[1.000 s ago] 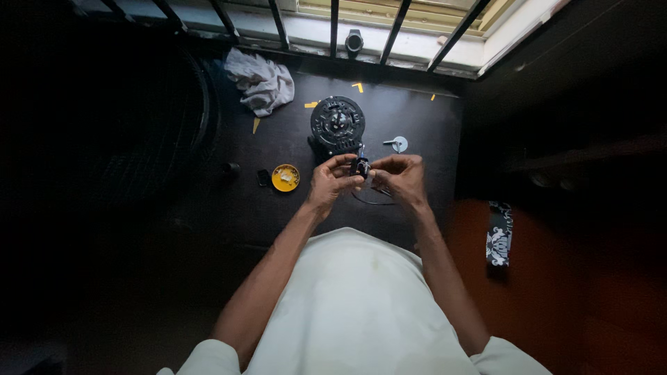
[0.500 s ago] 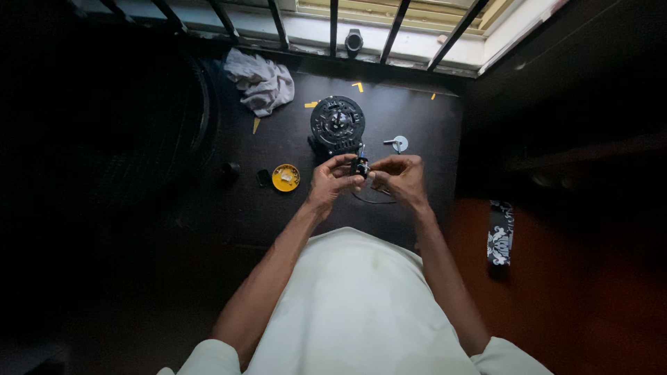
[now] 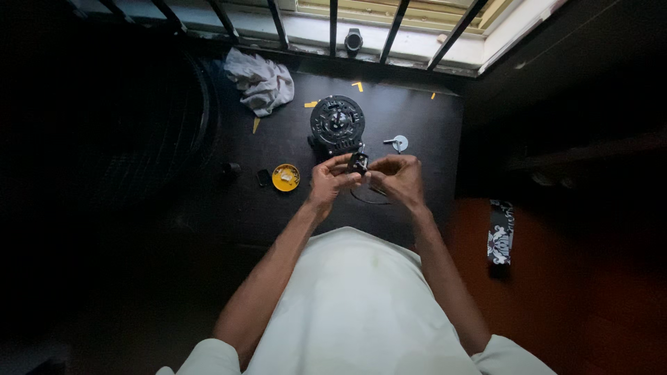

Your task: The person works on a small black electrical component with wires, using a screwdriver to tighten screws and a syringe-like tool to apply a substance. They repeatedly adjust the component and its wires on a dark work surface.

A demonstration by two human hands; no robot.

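Small black part (image 3: 358, 163), blocky in shape, is held between the two hands just above the dark table (image 3: 431, 118), a little in front of the round black motor housing (image 3: 338, 123). The part is pinched by the fingertips of the left hand (image 3: 328, 182) from the left side, with the thumb and forefinger closed against it. The right hand (image 3: 397, 179) is brought up against the part from the right, its fingers curled and pressed together at the tips; whether the part itself or something thinner beside it is gripped there cannot be told. A thin wire loop (image 3: 368, 198) is seen lying on the table under the right hand.

The motor housing is stood on the table just beyond the hands, its ribbed circular face turned upward. To its right, a small pale disc with a short stem (image 3: 398, 143) is laid flat, apart from the housing. A yellow round lid (image 3: 285, 177) is set to the left of the left hand, with two small dark pieces (image 3: 262, 177) beside it. A crumpled grey cloth (image 3: 260, 83) is left at the far left corner of the table, near the window bars (image 3: 333, 24). A few yellow scraps (image 3: 310, 105) are scattered between cloth and housing.
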